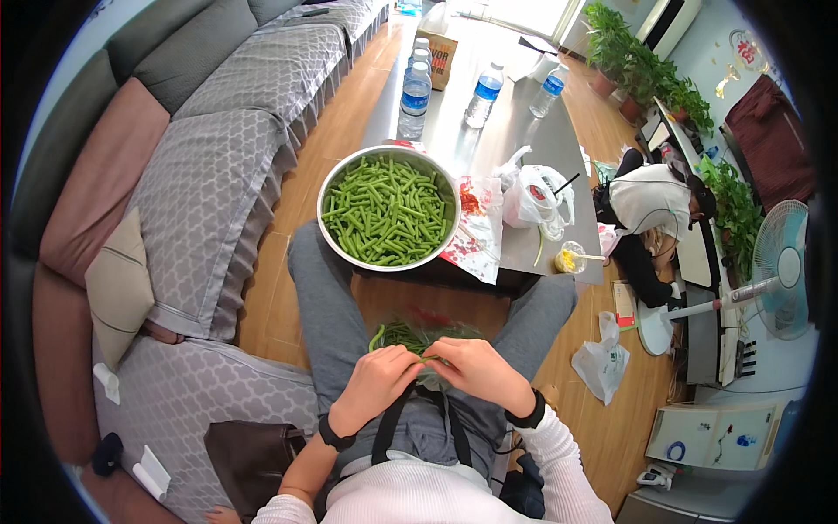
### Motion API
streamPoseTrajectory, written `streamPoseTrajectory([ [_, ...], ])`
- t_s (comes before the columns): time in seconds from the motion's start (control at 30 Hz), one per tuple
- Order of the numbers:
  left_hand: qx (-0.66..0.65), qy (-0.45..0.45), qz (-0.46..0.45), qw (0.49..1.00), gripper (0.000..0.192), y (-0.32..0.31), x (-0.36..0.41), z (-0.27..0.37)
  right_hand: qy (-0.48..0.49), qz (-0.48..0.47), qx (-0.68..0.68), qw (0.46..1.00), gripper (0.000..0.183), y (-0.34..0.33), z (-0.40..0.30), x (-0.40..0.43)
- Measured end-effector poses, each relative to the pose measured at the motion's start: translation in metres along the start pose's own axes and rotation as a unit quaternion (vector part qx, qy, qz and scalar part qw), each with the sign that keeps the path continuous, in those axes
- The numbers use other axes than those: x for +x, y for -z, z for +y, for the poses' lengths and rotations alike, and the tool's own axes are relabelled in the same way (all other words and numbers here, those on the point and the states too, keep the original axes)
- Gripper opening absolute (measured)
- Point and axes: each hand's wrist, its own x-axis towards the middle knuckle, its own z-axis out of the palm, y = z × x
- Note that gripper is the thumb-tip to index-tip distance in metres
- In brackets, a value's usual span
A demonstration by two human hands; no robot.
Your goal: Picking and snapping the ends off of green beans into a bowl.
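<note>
Over my lap, my left hand [387,374] and my right hand [466,368] meet with the fingertips of both pinching one green bean [429,358]. Just beyond them, between my knees, a clear plastic bag [452,333] holds long whole green beans [404,335], partly hidden by my hands. A large stainless steel bowl [323,230] sits at the near edge of the table, by my left knee. Inside it lies a heap of short green bean pieces [393,213].
The metal-topped table [452,147] bears several water bottles [484,95], a paper bag [440,62], a white plastic bag [531,196] and a plastic cup [569,257]. A sofa [203,170] runs along the left. At right are another person [655,200] bending down and a fan [779,265].
</note>
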Motion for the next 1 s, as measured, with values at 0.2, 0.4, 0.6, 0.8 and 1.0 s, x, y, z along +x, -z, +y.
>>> streamPoseTrajectory([
  [0.2, -0.067, 0.121, 0.050, 0.989, 0.011, 0.004, 0.004, 0.009, 0.020, 0.099, -0.077, 0.992, 0.012, -0.012, -0.011, 0.005],
  [0.4, -0.112, 0.187, 0.139, 0.966, 0.009, -0.007, 0.010, 0.012, -0.029, 0.194, -0.057, 0.979, 0.013, -0.031, -0.016, 0.014],
  [0.6, -0.113, 0.210, 0.212, 0.948, 0.009, -0.009, 0.019, 0.000, -0.003, 0.277, -0.098, 0.956, 0.018, -0.038, -0.022, 0.042],
  [0.8, -0.223, 0.246, 0.281, 0.900, 0.012, 0.012, 0.032, -0.007, 0.087, 0.287, -0.080, 0.951, 0.017, -0.019, -0.027, 0.095],
  [1.0, -0.249, 0.257, 0.252, 0.899, 0.014, 0.020, 0.021, -0.017, 0.040, 0.325, 0.019, 0.945, 0.011, 0.000, -0.026, 0.113],
])
